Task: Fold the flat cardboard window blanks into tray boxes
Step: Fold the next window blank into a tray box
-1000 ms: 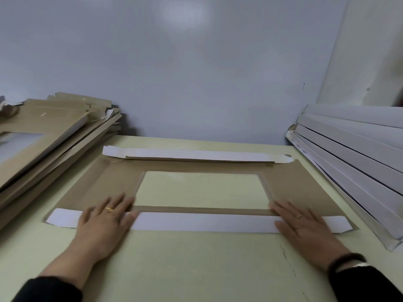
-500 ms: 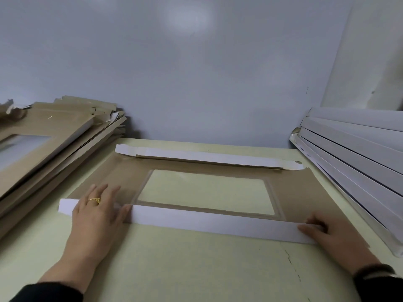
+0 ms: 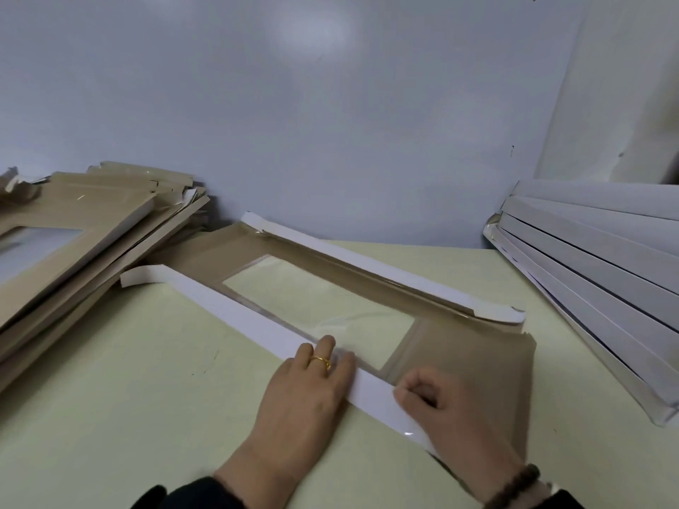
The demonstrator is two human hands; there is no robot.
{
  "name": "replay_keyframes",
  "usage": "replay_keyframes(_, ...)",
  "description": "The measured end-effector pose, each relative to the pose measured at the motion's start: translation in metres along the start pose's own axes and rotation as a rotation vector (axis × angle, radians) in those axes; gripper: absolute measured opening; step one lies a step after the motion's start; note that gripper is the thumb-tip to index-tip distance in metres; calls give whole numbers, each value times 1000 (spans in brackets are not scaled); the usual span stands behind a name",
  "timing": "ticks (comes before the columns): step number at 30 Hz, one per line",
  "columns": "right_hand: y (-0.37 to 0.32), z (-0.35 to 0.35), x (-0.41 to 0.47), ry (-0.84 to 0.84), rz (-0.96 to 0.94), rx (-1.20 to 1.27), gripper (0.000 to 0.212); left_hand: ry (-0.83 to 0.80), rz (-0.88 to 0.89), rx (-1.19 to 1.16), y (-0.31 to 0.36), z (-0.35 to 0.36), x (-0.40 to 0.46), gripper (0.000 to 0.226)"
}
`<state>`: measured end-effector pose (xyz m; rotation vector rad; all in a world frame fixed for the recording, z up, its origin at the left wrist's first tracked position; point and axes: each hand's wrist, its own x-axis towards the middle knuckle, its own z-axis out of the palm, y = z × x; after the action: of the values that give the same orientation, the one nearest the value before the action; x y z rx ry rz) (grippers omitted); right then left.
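Flat brown cardboard window blank (image 3: 474, 356) lies diagonal on pale green table (image 3: 147, 380), long white flaps folded inward. Left hand (image 3: 308, 383), gold ring, flat with fingers spread, presses near white flap (image 3: 235, 312). Right hand (image 3: 441, 409) curled, fingertips pinching same flap. Brown blank stack (image 3: 73, 244) left; white folded stack (image 3: 595, 273) right.

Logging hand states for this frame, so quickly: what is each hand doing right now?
Left hand: open, flat on the white flap.
Right hand: curled shut, pinching that flap's near end.
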<state>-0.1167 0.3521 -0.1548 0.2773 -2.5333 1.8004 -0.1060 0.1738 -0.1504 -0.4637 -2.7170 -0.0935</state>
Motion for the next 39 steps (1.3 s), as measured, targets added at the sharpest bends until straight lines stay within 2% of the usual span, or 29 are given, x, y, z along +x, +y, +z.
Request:
replay_keyframes(2,-2,4,-6,-33,4,-27,21,-21,3,37,-1,-1,-1,44)
replay_keyframes(4,-7,2,-12,-146,-17,-36,9,-32,24,42,-6,-1,-3,41)
replay_keyframes(5,-9,-3,-15,-229,-58,-105,17,-36,19,29,-10,-2,-4,39)
replay_keyframes(7,-12,-15,-21,-360,-178,-372,53,-3,-17,-27,-19,-4,-6,40)
replay_keyframes(8,-13,-21,-23,-377,-283,-523,65,11,-38,-85,-25,-3,-7,43)
replay_keyframes(10,-9,-33,-27,-277,-566,-809,75,4,-105,-173,-36,-3,-8,50)
replay_keyframes(11,-8,-38,-29,-286,-604,-860,76,20,-118,-183,-43,1,-9,53)
replay_keyframes(13,-8,-49,-30,-309,-595,-869,77,4,-123,-223,-54,7,-10,56)
replay_keyframes(15,-5,-60,-30,-328,-579,-880,66,-10,-132,-315,-61,10,-8,51)
replay_keyframes(17,-8,-64,-30,-302,-613,-861,31,-32,-139,-427,-67,14,-5,32)
replay_keyframes(18,-12,-60,-32,-285,-605,-895,34,-41,-137,-443,-70,16,-4,28)
replay_keyframes(19,-8,-52,-32,-266,-639,-931,51,-46,-139,-434,-73,18,-3,27)
replay_keyframes(20,-7,-41,-34,-230,-667,-986,58,-58,-157,-419,-76,19,0,26)
replay_keyframes(22,-3,-22,-33,-289,-682,-1073,57,-83,-196,-417,-81,20,4,29)
replay_keyframes(24,-2,-10,-31,-378,-672,-1068,58,-122,-203,-399,-89,20,7,39)
replay_keyframes(26,-4,0,-30,-389,-623,-1090,60,-169,-155,-326,-98,18,8,54)
replay_keyframes(28,0,10,-28,-330,-638,-1159,71,-183,-105,-230,-103,9,7,73)
replay_keyframes(30,-1,16,-27,-276,-619,-1185,79,-119,-106,-139,-102,-6,3,81)
replay_keyframes(32,-3,22,-25,-201,-605,-1190,84,4,-74,-161,-91,-18,-8,70)
replay_keyframes(33,0,26,-24,-168,-611,-1188,85,73,-14,-206,-78,-23,-15,54)
replay_keyframes(34,-3,29,-24,-187,-571,-1159,82,94,61,-247,-63,-26,-23,34)
replay_keyframes(35,-6,33,-22,-215,-544,-1094,70,70,117,-280,-48,-25,-31,31)
replay_keyframes(36,-12,34,-23,-332,-507,-1040,46,39,164,-277,-35,-20,-37,42)
replay_keyframes(37,-14,36,-22,-292,-563,-1051,22,-8,211,-228,-25,-13,-43,52)
replay_keyframes(39,-9,37,-22,-282,-574,-1053,43,-69,250,-129,-18,-4,-51,59)
